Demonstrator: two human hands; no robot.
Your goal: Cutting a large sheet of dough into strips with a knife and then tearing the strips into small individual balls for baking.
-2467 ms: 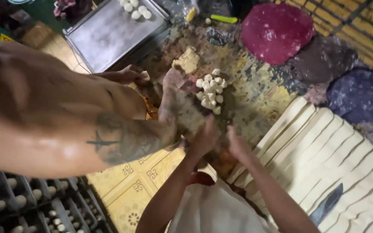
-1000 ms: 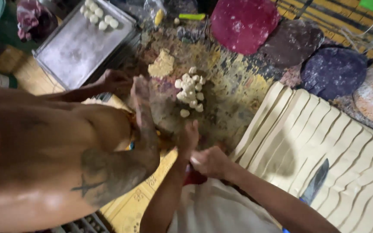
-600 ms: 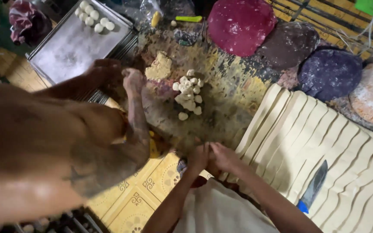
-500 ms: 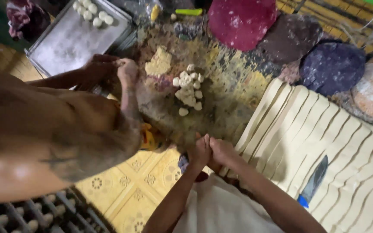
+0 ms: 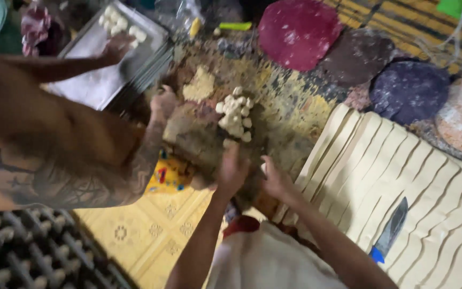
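Head view: the person's left hand (image 5: 231, 170) is reaching toward the pile of small dough pieces (image 5: 235, 115), its fingertips lying just short of the lowest piece. The right hand (image 5: 277, 181) is hovering beside it, near the edge of the dough sheet cut into strips (image 5: 402, 176). Both hands are blurring in motion; whether either is spread or pinching a piece cannot be told. The pile is lying on the stained work mat (image 5: 290, 104), between a yellow crumbly lump (image 5: 200, 85) and the strips.

Hazards, as a judgement:
- A co-worker's tattooed arm is crossing the same area, with one hand (image 5: 161, 104) resting just beside the pile and the other (image 5: 116, 48) reaching over the metal tray (image 5: 94, 80) that is holding dough balls (image 5: 121, 28). Two people reaching at once are risking a collision and a scattered pile.
- A blue-handled knife (image 5: 389, 233) is lying on the strips near the right forearm; a careless sweep could be catching the blade.

Change from half a second earlier: the person's hands, then pressed together, are now separating, and the co-worker's far hand is now extending over the tray.
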